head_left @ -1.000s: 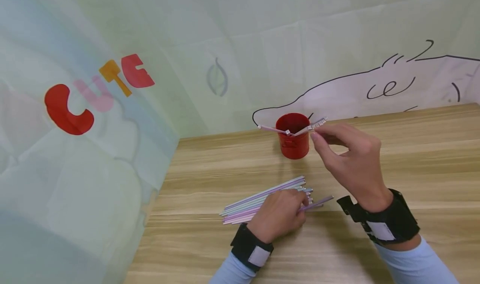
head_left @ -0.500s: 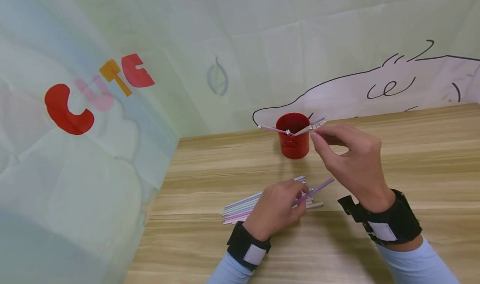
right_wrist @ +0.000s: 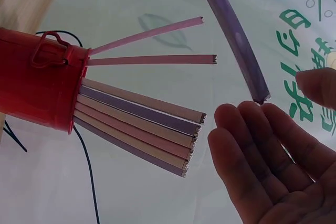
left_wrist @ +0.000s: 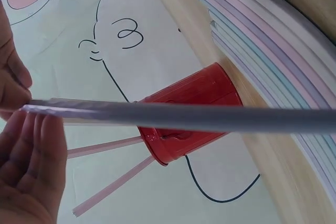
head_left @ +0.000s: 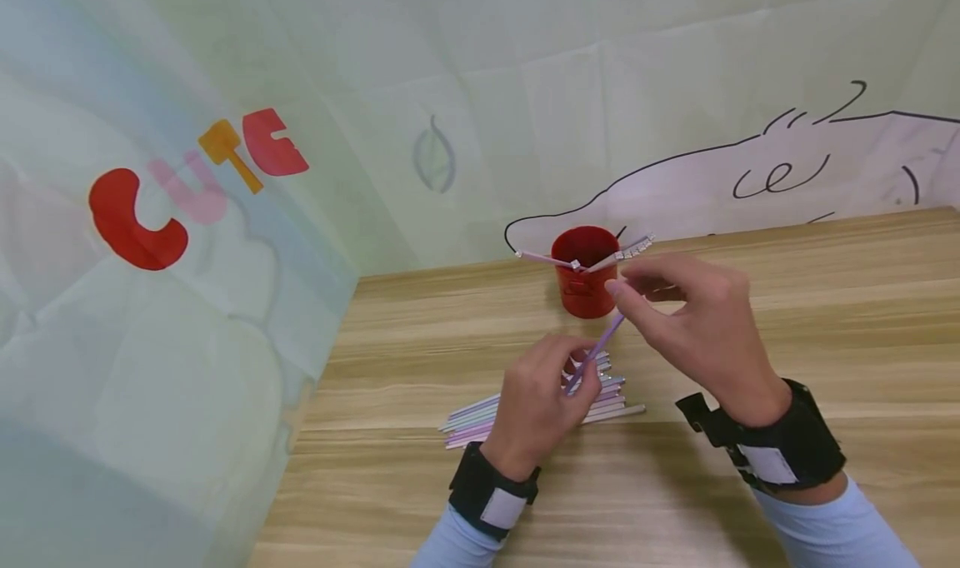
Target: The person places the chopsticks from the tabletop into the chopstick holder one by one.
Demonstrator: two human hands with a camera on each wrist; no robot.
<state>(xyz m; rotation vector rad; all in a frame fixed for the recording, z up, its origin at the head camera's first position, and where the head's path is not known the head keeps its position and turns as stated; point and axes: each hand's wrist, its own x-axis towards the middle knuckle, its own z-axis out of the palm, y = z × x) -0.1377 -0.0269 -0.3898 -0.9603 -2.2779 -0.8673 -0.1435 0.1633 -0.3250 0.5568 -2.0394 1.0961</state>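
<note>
Purple stick point(head_left: 604, 338) above the tabletop point(head_left: 862, 343)

My left hand point(head_left: 536, 397) pinches it, slanting over a pile of sticks point(head_left: 472, 422). My right hand point(head_left: 705, 326), loosely spread, sits at its upper tip, near the red bucket point(head_left: 585, 301).

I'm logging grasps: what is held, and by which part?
The left hand pinches a purple stick partway along, below its upper tip; whether the right hand holds it is unclear.

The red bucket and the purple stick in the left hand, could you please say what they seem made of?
Red bucket: probably glossy painted metal, judging by its thin rolled rim and wire-like handle. Purple stick: smooth with a soft sheen along its side, so perhaps plastic or coated paper.
</note>
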